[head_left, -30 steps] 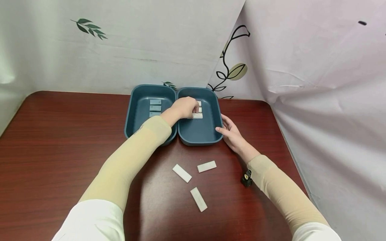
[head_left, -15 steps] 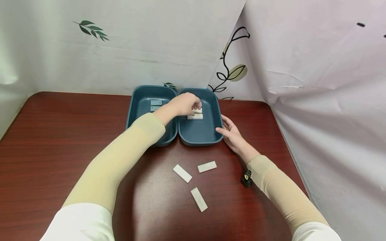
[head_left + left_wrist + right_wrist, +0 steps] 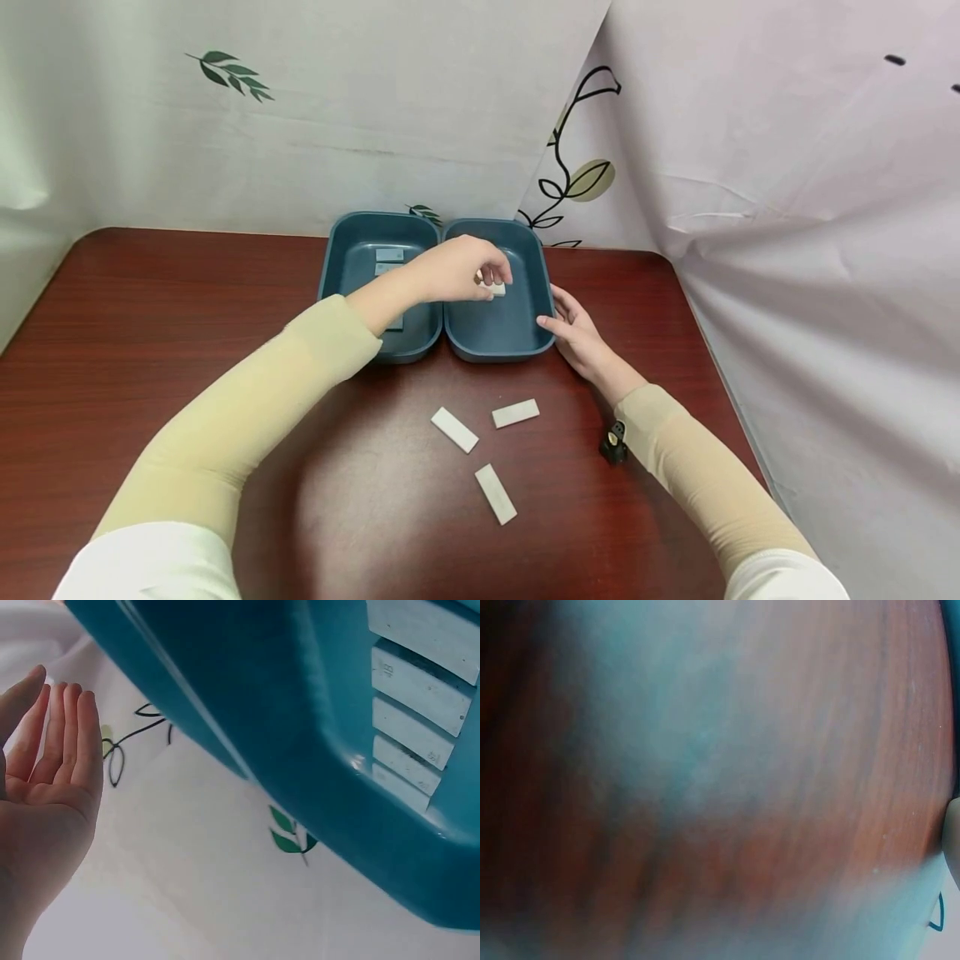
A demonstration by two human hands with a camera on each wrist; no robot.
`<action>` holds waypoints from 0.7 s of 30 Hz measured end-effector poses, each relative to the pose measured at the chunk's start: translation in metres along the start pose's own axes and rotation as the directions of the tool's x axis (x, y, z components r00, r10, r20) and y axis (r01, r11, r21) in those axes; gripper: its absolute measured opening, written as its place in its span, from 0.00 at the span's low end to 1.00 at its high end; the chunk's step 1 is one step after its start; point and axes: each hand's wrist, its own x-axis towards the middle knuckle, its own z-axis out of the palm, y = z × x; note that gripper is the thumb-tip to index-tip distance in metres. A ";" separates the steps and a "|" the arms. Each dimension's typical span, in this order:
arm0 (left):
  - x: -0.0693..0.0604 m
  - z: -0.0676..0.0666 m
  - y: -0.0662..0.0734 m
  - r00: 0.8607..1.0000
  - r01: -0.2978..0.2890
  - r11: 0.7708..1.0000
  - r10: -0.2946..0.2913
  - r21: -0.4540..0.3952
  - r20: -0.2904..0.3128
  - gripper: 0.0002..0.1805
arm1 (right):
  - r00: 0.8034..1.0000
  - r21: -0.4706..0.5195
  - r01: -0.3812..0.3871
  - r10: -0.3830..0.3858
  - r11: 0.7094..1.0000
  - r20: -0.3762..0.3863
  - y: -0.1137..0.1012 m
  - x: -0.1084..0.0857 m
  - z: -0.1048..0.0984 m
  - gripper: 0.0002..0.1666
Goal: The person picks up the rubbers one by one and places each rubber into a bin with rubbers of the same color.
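My left hand hovers over the right blue tray, fingers loosely bent and holding nothing; in the left wrist view that hand is seen palm-side. Beneath it lie white rectangular tiles, mostly hidden, one white tile showing past the fingers. My right hand holds the right tray's side wall, thumb over the rim and fingers along the outside. The left blue tray contains a column of grey-blue tiles, partly covered by my left forearm. Dark marks show on some tiles in the left wrist view.
Three white tiles lie loose on the brown table in front of the trays: a left one, a right one and a nearer one. A white printed curtain hangs behind the table. The right wrist view shows mostly blurred tabletop.
My left hand has lifted from the white tiles, and its fingers have loosened. Its forearm has swung left and lower. My right hand stays on the tray; the loose tiles have not moved.
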 end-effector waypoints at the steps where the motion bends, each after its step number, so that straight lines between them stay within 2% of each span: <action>1: -0.003 0.000 0.002 1.000 -0.009 1.000 0.009 -0.007 -0.003 0.14 | 1.000 0.000 0.001 -0.001 1.000 0.000 0.000 0.000 0.000 0.43; 10: -0.027 0.008 0.019 0.995 -0.104 0.992 0.103 -0.070 -0.019 0.13 | 1.000 -0.001 0.005 -0.005 1.000 -0.002 0.000 0.001 -0.001 0.43; 15: -0.037 0.023 0.027 0.989 -0.146 0.982 0.144 -0.120 -0.022 0.12 | 1.000 -0.009 0.004 -0.004 1.000 -0.002 0.000 0.000 -0.001 0.42; 21: -0.047 0.042 0.033 0.983 -0.179 0.974 0.183 -0.140 0.013 0.12 | 1.000 -0.019 0.017 -0.017 1.000 -0.002 0.000 -0.001 0.000 0.42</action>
